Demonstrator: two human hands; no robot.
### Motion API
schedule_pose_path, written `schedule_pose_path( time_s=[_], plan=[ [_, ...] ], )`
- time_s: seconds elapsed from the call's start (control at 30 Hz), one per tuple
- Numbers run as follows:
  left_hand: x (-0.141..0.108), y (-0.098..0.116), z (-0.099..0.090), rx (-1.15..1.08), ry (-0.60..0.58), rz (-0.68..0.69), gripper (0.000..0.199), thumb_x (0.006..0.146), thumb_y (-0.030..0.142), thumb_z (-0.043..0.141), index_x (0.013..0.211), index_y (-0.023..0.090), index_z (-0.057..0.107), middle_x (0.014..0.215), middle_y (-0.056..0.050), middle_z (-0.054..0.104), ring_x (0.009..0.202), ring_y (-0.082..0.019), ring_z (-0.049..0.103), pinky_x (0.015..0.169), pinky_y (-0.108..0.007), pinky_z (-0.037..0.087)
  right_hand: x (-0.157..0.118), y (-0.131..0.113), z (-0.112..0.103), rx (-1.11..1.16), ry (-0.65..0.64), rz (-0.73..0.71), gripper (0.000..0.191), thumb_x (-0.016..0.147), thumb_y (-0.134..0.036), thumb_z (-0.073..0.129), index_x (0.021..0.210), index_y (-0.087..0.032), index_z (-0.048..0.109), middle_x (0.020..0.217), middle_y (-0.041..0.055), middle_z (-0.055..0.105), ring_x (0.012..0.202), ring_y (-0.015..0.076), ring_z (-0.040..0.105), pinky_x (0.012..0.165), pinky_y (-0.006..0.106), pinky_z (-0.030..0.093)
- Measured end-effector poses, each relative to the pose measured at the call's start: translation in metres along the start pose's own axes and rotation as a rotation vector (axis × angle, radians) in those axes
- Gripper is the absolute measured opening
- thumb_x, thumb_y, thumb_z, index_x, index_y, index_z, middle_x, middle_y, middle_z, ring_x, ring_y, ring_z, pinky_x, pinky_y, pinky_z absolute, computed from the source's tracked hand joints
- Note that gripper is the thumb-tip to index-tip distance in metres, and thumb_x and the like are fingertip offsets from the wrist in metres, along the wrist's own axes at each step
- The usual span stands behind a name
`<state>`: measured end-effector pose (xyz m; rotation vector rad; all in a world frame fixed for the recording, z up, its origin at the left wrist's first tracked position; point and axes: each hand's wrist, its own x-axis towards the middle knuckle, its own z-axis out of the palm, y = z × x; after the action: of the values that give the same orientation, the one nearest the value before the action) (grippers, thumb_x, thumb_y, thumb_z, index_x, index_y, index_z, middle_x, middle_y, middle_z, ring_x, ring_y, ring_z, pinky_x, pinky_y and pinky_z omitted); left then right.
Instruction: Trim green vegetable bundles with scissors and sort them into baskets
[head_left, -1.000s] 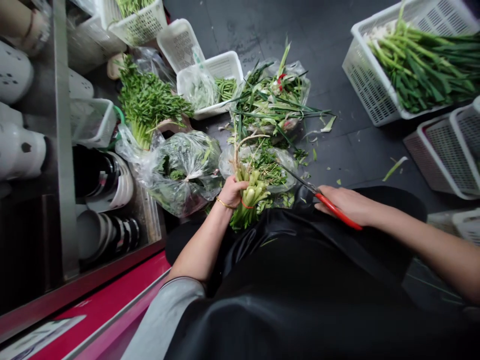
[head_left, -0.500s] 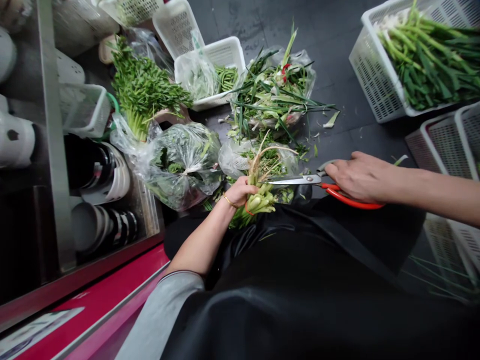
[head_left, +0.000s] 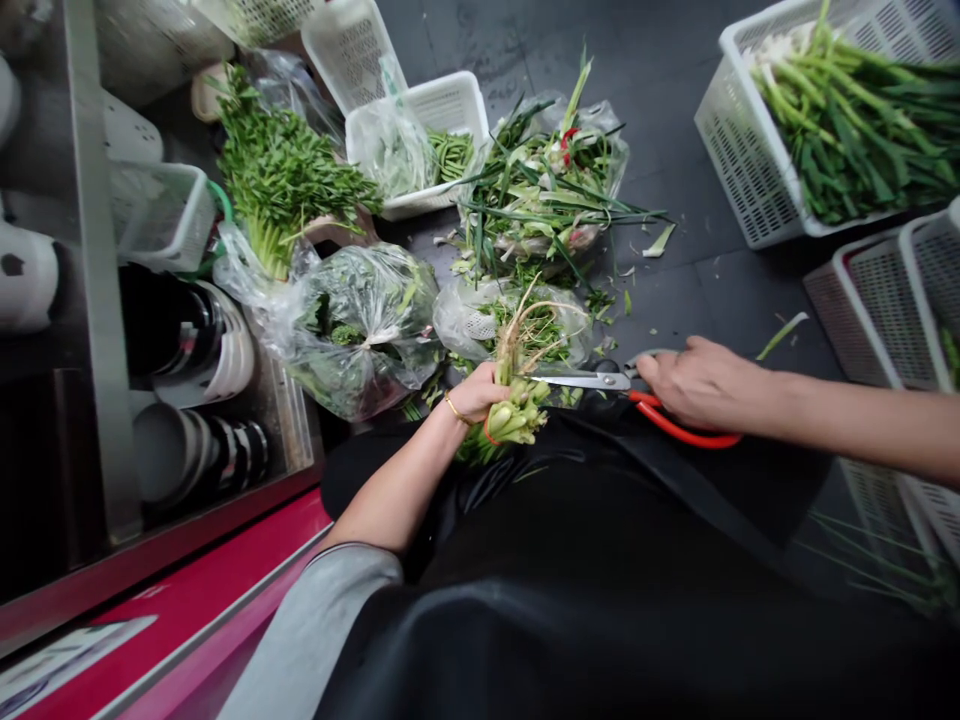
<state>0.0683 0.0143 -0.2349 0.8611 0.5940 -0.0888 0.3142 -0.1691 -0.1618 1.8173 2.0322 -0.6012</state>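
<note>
1. Dark floor (head_left: pixel 720 290): green scraps are scattered on it.
2. White crate (head_left: pixel 750 160): stands at upper right and holds long green onions (head_left: pixel 855 130).
3. Trimmings heap (head_left: pixel 544 205): lies on clear plastic, beyond the hands.
4. Knotted clear bag (head_left: pixel 367 345): contains leafy greens and sits left of the left hand.
5. Scissors (head_left: pixel 616 382): red lower handle noted; blades reach the stems beside the left hand. Cannot tell how far they are parted.
6. Stem bunch (head_left: pixel 523 410): located above the lap, pale roots pointing away from the body.
7. Right hand (head_left: pixel 690 380): closed around the scissors' handles.
8. Left hand (head_left: pixel 480 392): gripping the stem bunch, thumb across it.
9. Red band (head_left: pixel 489 432): encircles the bunch.
</note>
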Motion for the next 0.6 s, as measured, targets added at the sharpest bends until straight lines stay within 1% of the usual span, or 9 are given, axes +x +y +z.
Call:
schedule_pose_path(
  time_s=[0.1,0.2,0.3,0.33,0.37,0.4,0.47,0.53,0.6],
  plan=[
    [0.001,-0.001,-0.002,0.008,0.025,0.014,0.045,0.044,0.035,0.089,0.072,0.009,0.065,0.07,-0.008,0.065,0.058,-0.017,0.061,0.061,-0.033,0.052,0.002,-0.017,0.016,0.046,-0.019,0.069,0.027,0.094,-0.023,0.027,0.089,-0.013,0.051,0.074,0.0169,0.063,0.056,0.0203,0.054,0.066,0.036,0.034],
    [0.006,-0.002,-0.005,-0.002,0.074,0.008,0.045,0.043,0.035,0.089,0.07,0.009,0.064,0.067,-0.006,0.064,0.058,-0.016,0.06,0.062,-0.031,0.051,-0.002,-0.027,0.038,0.312,-0.087,0.149,0.025,0.094,-0.031,0.031,0.091,-0.015,0.051,0.071,0.0128,0.064,0.059,0.0222,0.058,0.062,0.032,0.037],
    [0.013,-0.001,-0.01,-0.003,0.231,0.071,0.048,0.041,0.037,0.088,0.074,0.01,0.065,0.07,-0.006,0.066,0.062,-0.017,0.061,0.066,-0.033,0.051,-0.012,-0.03,0.053,0.705,-0.065,0.139,0.031,0.095,-0.042,0.029,0.093,-0.019,0.049,0.073,0.0074,0.063,0.063,0.0206,0.061,0.06,0.03,0.041],
    [0.016,-0.001,-0.012,0.021,0.303,0.111,0.048,0.043,0.037,0.087,0.076,0.011,0.065,0.072,-0.006,0.066,0.063,-0.017,0.061,0.067,-0.033,0.051,-0.016,-0.029,0.053,0.771,-0.049,0.126,0.033,0.095,-0.045,0.028,0.096,-0.019,0.049,0.076,0.0071,0.064,0.066,0.0205,0.062,0.062,0.03,0.043],
    [0.018,0.0,-0.013,0.067,0.376,0.158,0.046,0.045,0.037,0.086,0.078,0.011,0.065,0.074,-0.006,0.067,0.065,-0.018,0.061,0.068,-0.033,0.051,-0.019,-0.028,0.05,0.774,-0.048,0.13,0.034,0.094,-0.046,0.029,0.099,-0.019,0.048,0.079,0.0077,0.064,0.069,0.0211,0.062,0.064,0.03,0.044],
    [0.019,0.0,-0.015,0.136,0.446,0.209,0.043,0.049,0.037,0.084,0.079,0.012,0.065,0.075,-0.005,0.067,0.066,-0.017,0.06,0.07,-0.033,0.05,-0.022,-0.026,0.045,0.719,-0.058,0.15,0.034,0.093,-0.045,0.03,0.102,-0.018,0.048,0.082,0.0092,0.064,0.071,0.0225,0.063,0.066,0.032,0.045],
    [0.021,0.002,-0.015,0.31,0.57,0.312,0.035,0.056,0.034,0.081,0.081,0.014,0.065,0.075,-0.004,0.066,0.069,-0.017,0.058,0.073,-0.032,0.049,-0.024,-0.024,0.029,0.51,-0.075,0.22,0.033,0.091,-0.042,0.033,0.105,-0.016,0.048,0.09,0.0137,0.064,0.077,0.0267,0.064,0.069,0.036,0.045],
    [0.02,0.004,-0.012,0.456,0.658,0.388,0.028,0.058,0.029,0.078,0.079,0.016,0.065,0.073,-0.002,0.063,0.071,-0.018,0.056,0.078,-0.033,0.048,-0.022,-0.025,0.009,0.337,-0.095,0.275,0.032,0.091,-0.039,0.033,0.106,-0.015,0.048,0.098,0.017,0.064,0.081,0.0297,0.065,0.071,0.039,0.045],
    [0.017,0.008,-0.007,0.508,0.721,0.439,0.025,0.057,0.024,0.078,0.076,0.018,0.063,0.072,-0.002,0.061,0.074,-0.019,0.055,0.082,-0.034,0.046,-0.015,-0.031,-0.009,0.257,-0.111,0.293,0.033,0.091,-0.04,0.034,0.108,-0.015,0.048,0.104,0.0188,0.064,0.084,0.0307,0.066,0.072,0.039,0.046]
  ],
)
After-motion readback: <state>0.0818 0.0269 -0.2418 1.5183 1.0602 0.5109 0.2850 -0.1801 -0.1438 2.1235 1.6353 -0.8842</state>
